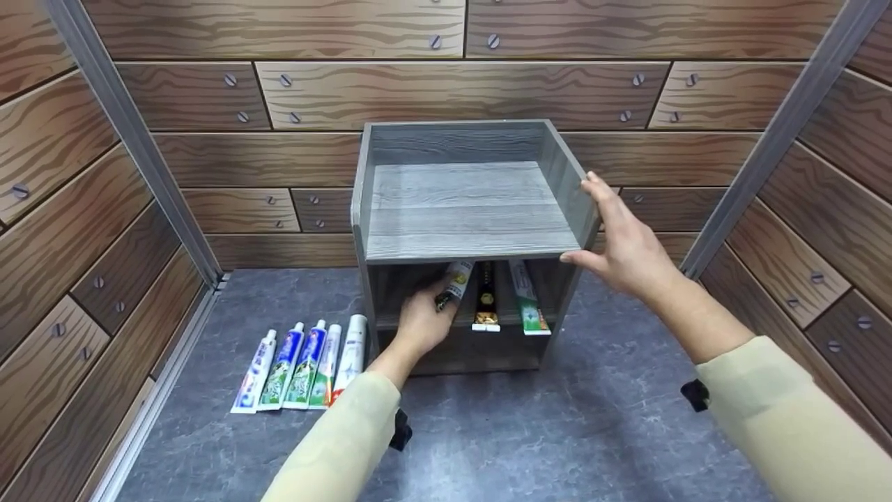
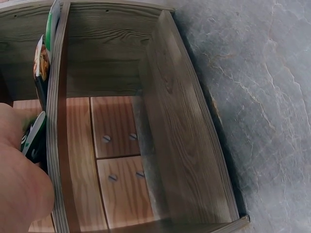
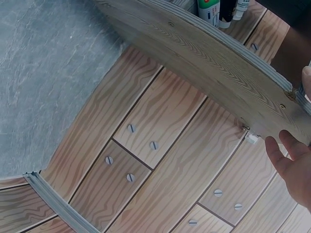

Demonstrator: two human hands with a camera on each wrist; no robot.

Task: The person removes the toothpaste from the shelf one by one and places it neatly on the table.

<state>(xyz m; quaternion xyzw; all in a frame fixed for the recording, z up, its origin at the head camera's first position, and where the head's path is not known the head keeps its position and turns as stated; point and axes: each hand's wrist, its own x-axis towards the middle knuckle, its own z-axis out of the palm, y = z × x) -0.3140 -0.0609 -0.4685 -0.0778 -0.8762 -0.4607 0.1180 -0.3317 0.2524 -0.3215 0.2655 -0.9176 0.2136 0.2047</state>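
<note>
A small grey wood-grain cabinet (image 1: 467, 209) stands on the floor with an open top tray and a shelf beneath it. My left hand (image 1: 424, 322) grips a light-coloured toothpaste tube (image 1: 458, 277) by its dark near end, its far part inside the upper compartment. To the right on that shelf lie a black-and-gold tube (image 1: 486, 296) and a green-and-white tube (image 1: 529, 300), flat ends jutting over the front edge. My right hand (image 1: 631, 251) rests on the cabinet's right side panel, thumb at the front corner, with its fingers (image 3: 276, 150) fairly straight along the outside.
Several toothpaste tubes (image 1: 303, 366) lie side by side on the grey marbled floor (image 1: 592, 432) left of the cabinet. Below the shelf board (image 2: 58, 145) is a lower compartment. Wood-patterned walls (image 1: 460, 94) with metal corner rails (image 1: 773, 125) enclose the space.
</note>
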